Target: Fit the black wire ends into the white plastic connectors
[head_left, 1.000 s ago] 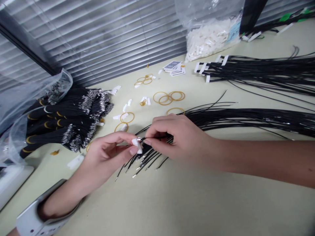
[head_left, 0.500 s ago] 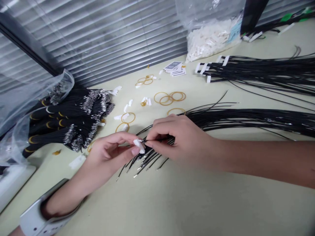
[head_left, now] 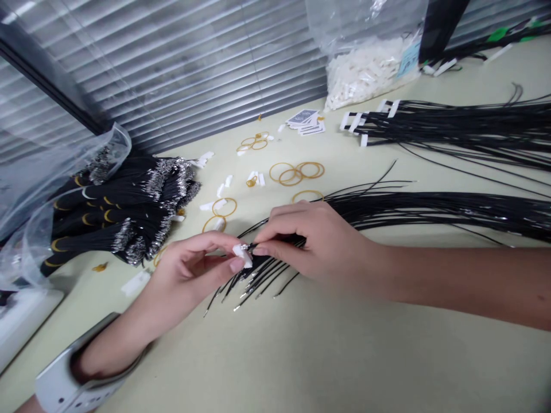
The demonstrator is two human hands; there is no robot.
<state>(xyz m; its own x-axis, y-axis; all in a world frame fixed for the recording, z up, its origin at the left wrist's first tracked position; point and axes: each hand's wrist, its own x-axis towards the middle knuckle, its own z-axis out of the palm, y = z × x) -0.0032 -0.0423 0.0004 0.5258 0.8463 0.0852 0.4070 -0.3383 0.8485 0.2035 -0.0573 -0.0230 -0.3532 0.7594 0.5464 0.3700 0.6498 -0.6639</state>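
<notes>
Between the thumb and index finger of my left hand (head_left: 196,269) is a small white plastic connector housing (head_left: 243,256). My right hand (head_left: 307,238) is closed in a pinch on a black wire, with its metal-tipped end at the housing's right side. How far the tip sits inside the housing cannot be made out. Under and beside both hands, the loose ends of a black wire bundle (head_left: 400,207) fan out on the table, several showing metal terminals. The bundle runs off to the right, partly hidden behind my right hand.
Rubber bands (head_left: 297,173) and loose white housings (head_left: 225,184) lie beyond my hands. At left are tied black wires (head_left: 124,201) with metal terminals. Farther back stand a bag of white housings (head_left: 365,71), some cards (head_left: 305,120) and wires with white housings fitted (head_left: 451,123).
The white housing has tilted slightly between my left fingers, and my right fingertips have shifted a little around the wire. Everything else stays nearly the same.
</notes>
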